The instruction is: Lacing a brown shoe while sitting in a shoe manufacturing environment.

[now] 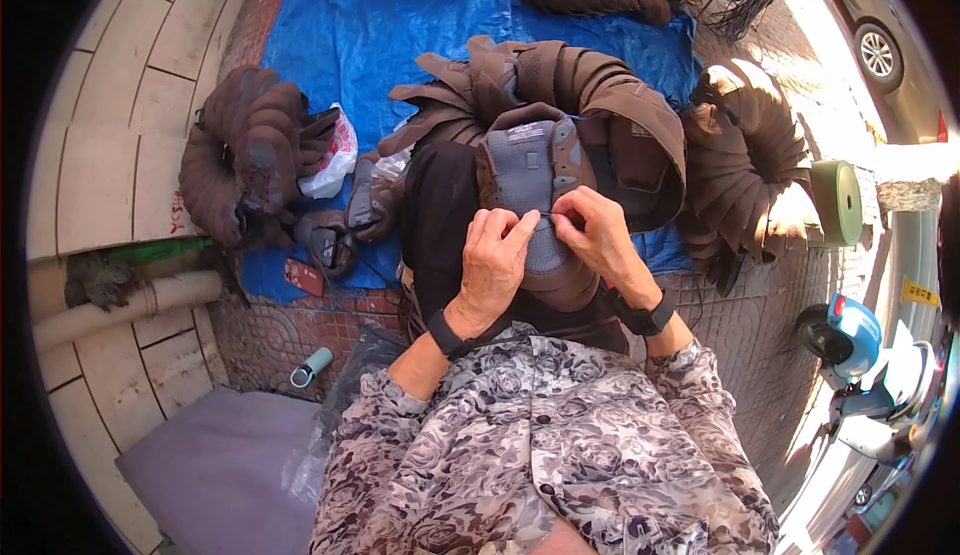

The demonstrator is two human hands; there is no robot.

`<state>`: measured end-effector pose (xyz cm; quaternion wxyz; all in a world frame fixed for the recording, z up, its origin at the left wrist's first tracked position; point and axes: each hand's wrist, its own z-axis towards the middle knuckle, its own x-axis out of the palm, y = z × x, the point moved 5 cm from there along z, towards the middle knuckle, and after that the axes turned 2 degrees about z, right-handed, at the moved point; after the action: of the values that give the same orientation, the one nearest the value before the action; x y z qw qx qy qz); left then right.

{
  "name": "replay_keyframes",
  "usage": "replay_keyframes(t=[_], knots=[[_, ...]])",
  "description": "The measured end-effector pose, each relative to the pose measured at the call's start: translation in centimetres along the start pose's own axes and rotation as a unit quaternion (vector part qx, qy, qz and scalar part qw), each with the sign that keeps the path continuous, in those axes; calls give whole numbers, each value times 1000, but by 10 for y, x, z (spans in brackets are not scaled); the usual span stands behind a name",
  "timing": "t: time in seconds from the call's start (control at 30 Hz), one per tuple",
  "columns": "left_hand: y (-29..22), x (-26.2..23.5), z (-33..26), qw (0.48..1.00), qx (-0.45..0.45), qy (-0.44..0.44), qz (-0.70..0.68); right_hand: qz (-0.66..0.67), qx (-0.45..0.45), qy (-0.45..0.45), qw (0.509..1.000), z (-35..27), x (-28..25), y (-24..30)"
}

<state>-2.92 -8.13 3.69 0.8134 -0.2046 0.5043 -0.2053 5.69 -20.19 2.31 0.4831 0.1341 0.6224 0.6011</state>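
A brown shoe upper (569, 150) with a grey mesh tongue (530, 160) lies over my lap, its toe toward me. My left hand (495, 260) is closed in a pinch at the lower part of the tongue. Opposite it, my right hand (597, 235) pinches with thumb and fingertips. A thin dark cord seems to run between the two sets of fingertips, across the grey mesh; its ends are hidden. Just beyond, a curved row of nested brown uppers (540, 70) rests against the piece.
A blue tarp (350, 30) lies beneath more bundled uppers (240, 155) at left and another bundle (750, 155) at right. Near the left bundle are a white plastic bag (335, 160), a red phone-like object (304, 277) and a pale green bottle (312, 367). A green roll (836, 203) stands at right.
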Motion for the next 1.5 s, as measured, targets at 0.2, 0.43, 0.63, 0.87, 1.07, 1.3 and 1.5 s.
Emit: replay_keyframes(t=[0.2,0.43,0.63,0.87,1.07,1.3,1.5], knots=[[0,1,0,1000,15,3,18,-10,13,12,1000,1,1,-1],[-1,0,0,1000,-11,-10,-12,-12,-66,105,992,9,-1,-3],[5,-1,-1,998,-43,-13,-48,-39,-54,47,997,3,7,-2],[9,-2,0,994,-63,-9,-94,-52,-40,51,997,7,5,-7],[13,-3,-3,991,-69,-1,-116,-113,-83,-31,990,-6,22,1],[19,-5,5,982,-125,21,-137,-46,-83,-2,995,-5,2,5],[18,3,6,989,-98,-15,-105,-107,-95,3,990,3,17,1]])
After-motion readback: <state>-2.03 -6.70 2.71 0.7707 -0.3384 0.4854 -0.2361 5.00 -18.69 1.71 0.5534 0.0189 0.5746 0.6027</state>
